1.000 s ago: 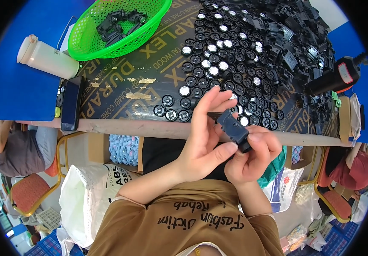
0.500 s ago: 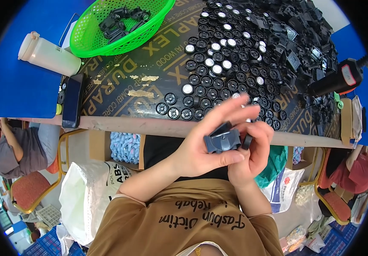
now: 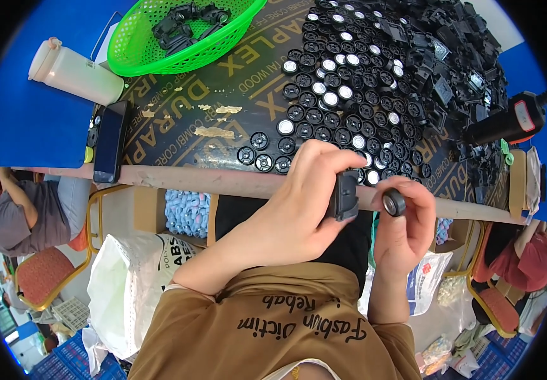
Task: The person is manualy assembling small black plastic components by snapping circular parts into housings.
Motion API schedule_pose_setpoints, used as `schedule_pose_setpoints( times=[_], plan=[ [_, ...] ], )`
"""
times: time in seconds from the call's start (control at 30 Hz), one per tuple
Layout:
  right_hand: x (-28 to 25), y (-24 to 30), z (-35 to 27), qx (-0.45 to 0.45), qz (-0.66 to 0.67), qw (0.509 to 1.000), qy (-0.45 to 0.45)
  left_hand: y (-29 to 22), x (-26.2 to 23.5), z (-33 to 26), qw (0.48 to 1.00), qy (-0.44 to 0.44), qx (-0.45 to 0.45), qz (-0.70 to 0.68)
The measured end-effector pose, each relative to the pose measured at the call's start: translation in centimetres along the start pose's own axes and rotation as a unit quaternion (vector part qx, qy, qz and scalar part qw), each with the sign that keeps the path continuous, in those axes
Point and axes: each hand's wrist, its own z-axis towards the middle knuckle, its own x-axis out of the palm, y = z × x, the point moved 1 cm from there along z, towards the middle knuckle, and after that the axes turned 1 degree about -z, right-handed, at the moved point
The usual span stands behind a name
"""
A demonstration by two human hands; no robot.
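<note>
My left hand [image 3: 299,209] is closed around a dark grey plastic part [image 3: 344,195], its fingers curled over the top and its thumb below. Just to the right, my right hand [image 3: 408,228] pinches a small black wheel [image 3: 393,202] between thumb and fingers, its round face with a pale centre turned up to the left. A gap separates the wheel from the plastic part. Both hands are over the front edge of the table. Beyond them lie many round black wheels [image 3: 315,116], some with white centres, spread across the tabletop.
Black plastic parts [image 3: 441,63] are heaped at the back right, beside a black power tool [image 3: 505,120]. A green basket [image 3: 188,63] holding dark parts stands at the back left. Near it are a white bottle [image 3: 74,73] and a phone [image 3: 110,142].
My hands have drawn apart, the right moving rightward with the wheel. My left hand has turned, so the grey part now stands on end, its fingers curled over it.
</note>
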Motion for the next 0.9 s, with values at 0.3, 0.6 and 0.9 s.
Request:
schedule_pose_setpoints(
  times=[0.3, 0.6, 0.9],
  plan=[
    [-0.9, -1.6, 0.3, 0.178, 0.213, 0.961, -0.001, -0.1, -0.4, 0.5, 0.996, 0.03, -0.079, -0.023],
    [-1.4, -1.0, 2.0, 0.154, 0.117, 0.976, 0.101, 0.1, -0.2, 0.6, 0.998, -0.02, 0.038, 0.054],
    [-1.1, 0.2, 3.3, 0.259, 0.169, 0.938, 0.156, -0.6, -0.3, 0.3, 0.988, 0.024, 0.104, 0.112]
  ],
)
